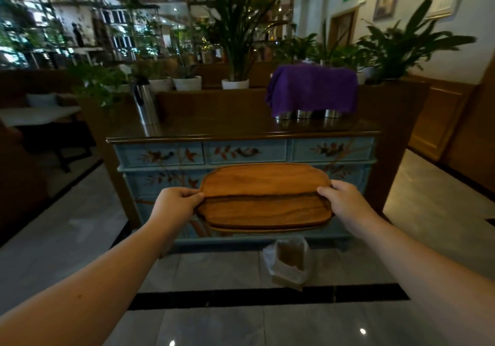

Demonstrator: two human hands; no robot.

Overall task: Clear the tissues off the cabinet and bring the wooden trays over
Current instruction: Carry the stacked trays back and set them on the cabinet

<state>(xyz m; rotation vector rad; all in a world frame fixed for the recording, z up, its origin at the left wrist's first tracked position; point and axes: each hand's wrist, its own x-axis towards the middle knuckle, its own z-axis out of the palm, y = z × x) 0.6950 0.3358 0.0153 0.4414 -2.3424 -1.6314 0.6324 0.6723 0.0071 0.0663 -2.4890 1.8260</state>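
Note:
A stack of oblong wooden trays (263,198) hangs in the air in front of the blue painted cabinet (245,151), below its dark glossy top. My left hand (178,202) grips the stack's left end, thumb on top. At the right end my right hand (345,202) grips the same stack. No tissues show on the cabinet top.
On the cabinet top stand a steel flask (146,104) at the left and a purple cloth (312,88) draped over metal cups at the right. A bin lined with a clear bag (290,261) sits on the tiled floor under the trays. Potted plants line the back.

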